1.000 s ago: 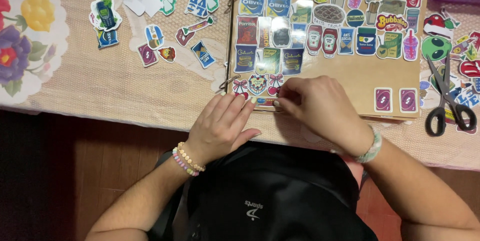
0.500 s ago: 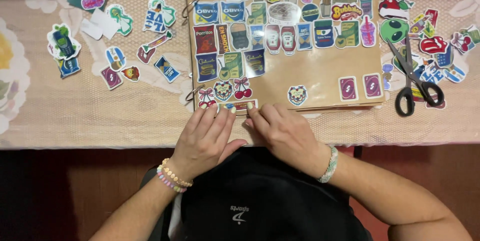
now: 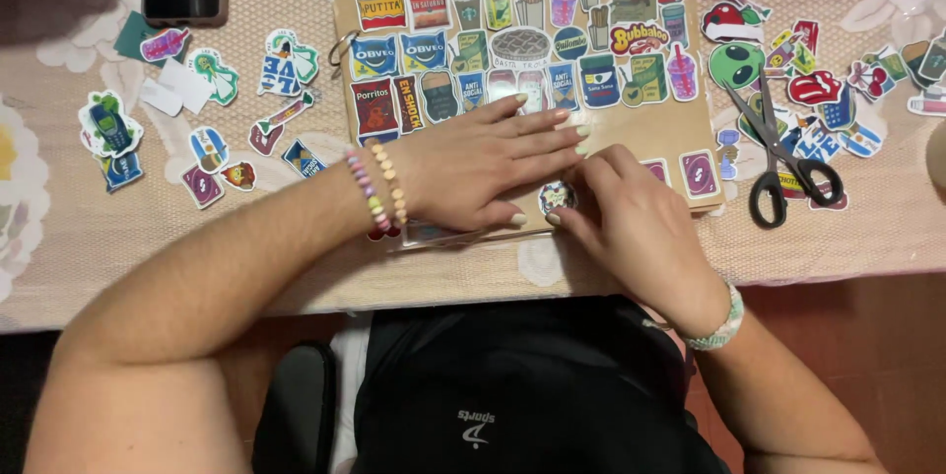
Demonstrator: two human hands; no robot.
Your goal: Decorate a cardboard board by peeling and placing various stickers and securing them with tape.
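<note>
Left hand (image 3: pixel 478 164): flat, fingers spread, pinning card (image 3: pixel 631 134) to tabletop (image 3: pixel 148 247). Right hand (image 3: pixel 631 218): fingertips pinched at round sticker (image 3: pixel 557 196) on card's near edge. Press outward from centre; hold card firm.

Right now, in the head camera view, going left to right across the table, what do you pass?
Loose stickers → bead bracelets → left hand flat on the brown sticker board → small round sticker → right hand → black-handled scissors → more loose stickers.
</note>
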